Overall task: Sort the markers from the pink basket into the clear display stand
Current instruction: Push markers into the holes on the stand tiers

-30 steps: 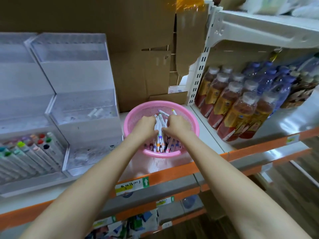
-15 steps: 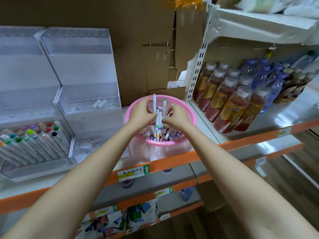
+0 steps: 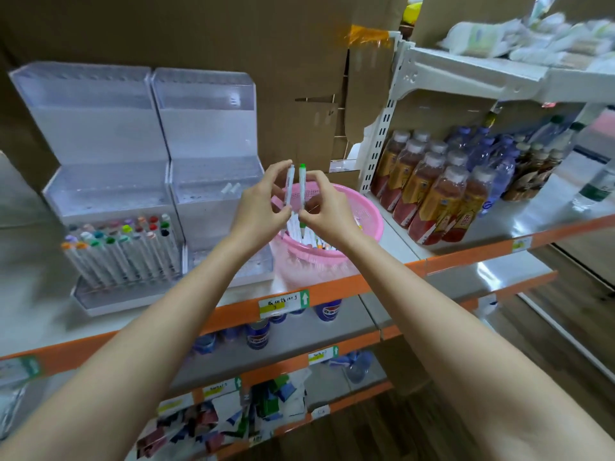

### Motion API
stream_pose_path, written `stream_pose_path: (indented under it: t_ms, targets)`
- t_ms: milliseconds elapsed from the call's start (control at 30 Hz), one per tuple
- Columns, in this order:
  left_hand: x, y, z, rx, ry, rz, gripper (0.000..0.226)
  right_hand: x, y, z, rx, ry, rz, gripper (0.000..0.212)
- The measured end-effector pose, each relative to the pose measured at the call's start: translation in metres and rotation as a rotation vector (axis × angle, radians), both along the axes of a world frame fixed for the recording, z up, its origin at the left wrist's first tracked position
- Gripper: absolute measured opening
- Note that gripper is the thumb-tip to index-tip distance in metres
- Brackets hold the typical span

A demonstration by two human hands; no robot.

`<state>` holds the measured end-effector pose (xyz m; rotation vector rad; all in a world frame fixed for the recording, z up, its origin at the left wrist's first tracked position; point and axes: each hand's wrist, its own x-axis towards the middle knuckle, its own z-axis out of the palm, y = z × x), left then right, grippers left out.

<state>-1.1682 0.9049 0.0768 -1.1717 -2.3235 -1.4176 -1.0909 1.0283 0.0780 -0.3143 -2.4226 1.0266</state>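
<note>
Left stand unit point(image 3: 93, 128): clear plastic, stepped in tiers, standing on the shelf at the far left.
Sorted markers point(image 3: 123, 251): packed in rows in the lowest tier of the left stand unit, leaning back, coloured caps up.
Right stand unit point(image 3: 206, 128): same clear stepped shape, just beside the left one; two small white pieces point(image 3: 231, 188) lie in its middle tier.
Left hand point(image 3: 263, 207): raised over the basket, thumb and fingers pinching a white marker point(image 3: 289, 188), which stands close to upright with a slight lean.
Right hand point(image 3: 327, 211): thumb and fingers pinching a green-capped marker point(image 3: 302, 191), held upright, with green at both its ends.
The two held markers: side by side and very close; whether they touch cannot be told.
Pink basket point(image 3: 366, 209): on the shelf just right of the right stand unit, partly hidden by both hands.
Loose markers point(image 3: 316, 242): heaped inside the basket, below the hands.
Bottles point(image 3: 432, 194): rows of white-capped drinks in the shelf bay to the right.
Shelf edge point(image 3: 366, 281): an orange strip with a price label point(image 3: 283, 302) below the hands.
</note>
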Motion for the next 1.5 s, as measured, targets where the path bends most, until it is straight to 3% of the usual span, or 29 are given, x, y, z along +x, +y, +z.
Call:
stream_pose_path:
  t_ms: [200,500,767,1500]
  targets:
    - [-0.006,-0.069,-0.001,-0.046,0.002,0.218,0.063,-0.019,-0.066,-0.004,0.006,-0.016,0.019,0.032]
    - [-0.023,-0.173,-0.007,0.031,0.110,0.196,0.059,-0.051,-0.171,-0.015,0.005,0.007,0.084,0.035]
    - [-0.046,-0.241,-0.012,0.090,0.076,0.211,0.054,-0.072,-0.230,-0.024,0.013,0.015,0.057,0.033]
    - [-0.073,-0.290,-0.040,0.117,0.044,0.187,0.058,-0.093,-0.284,-0.040,0.004,0.066,0.141,0.034]
